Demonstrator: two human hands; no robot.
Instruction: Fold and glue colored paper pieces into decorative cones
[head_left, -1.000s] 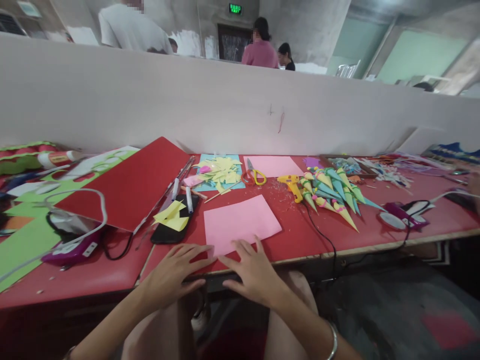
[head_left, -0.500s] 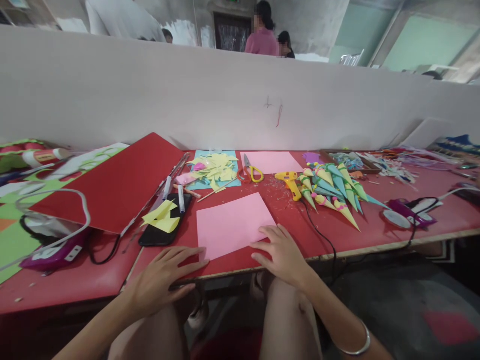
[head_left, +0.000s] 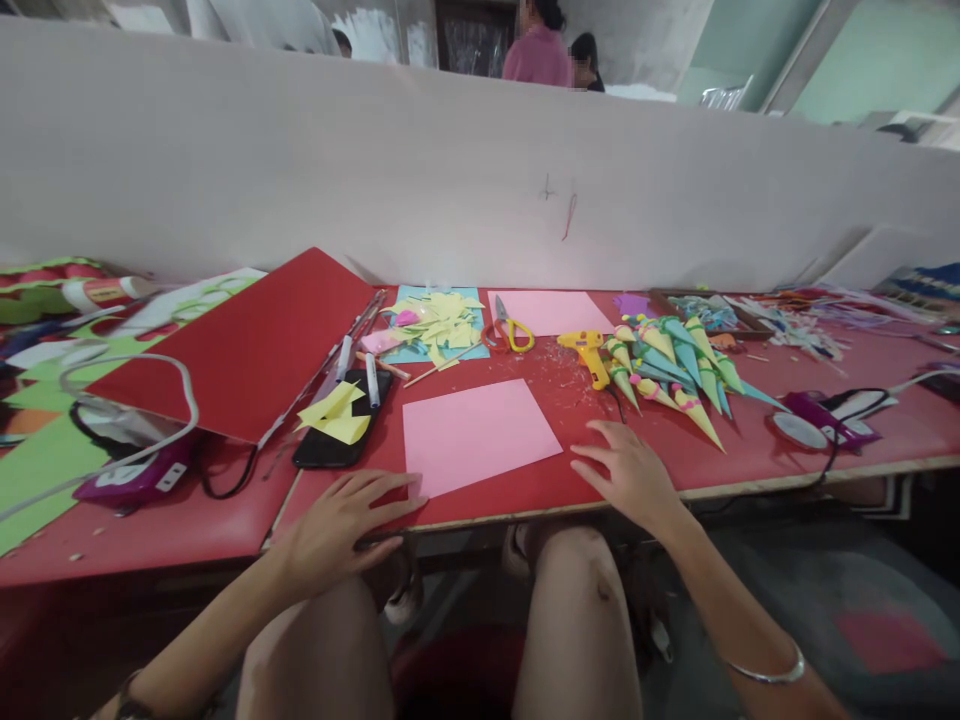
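A sheet of pink paper (head_left: 480,435) lies flat on the red table (head_left: 517,510), close to its front edge. The fingertips of my left hand (head_left: 341,525) rest on the sheet's lower left corner, fingers stretched out. My right hand (head_left: 626,475) is apart from the paper, to its right, with fingers spread and nothing in them. Beyond that hand are a yellow glue gun (head_left: 587,355) and a pile of small yellow and blue paper cones (head_left: 675,365) with coloured trim.
Behind the sheet lie scissors (head_left: 514,335), another pink sheet (head_left: 555,312) and yellow paper scraps (head_left: 439,325). On the left are a black phone (head_left: 326,453), yellow pieces, markers, and a large red board (head_left: 247,350). A white partition (head_left: 450,180) stands behind; people are beyond it.
My right hand has left the pink paper's right side and moved right, toward the glue gun's cord. My left hand stays at the lower left corner. The view has shifted slightly.
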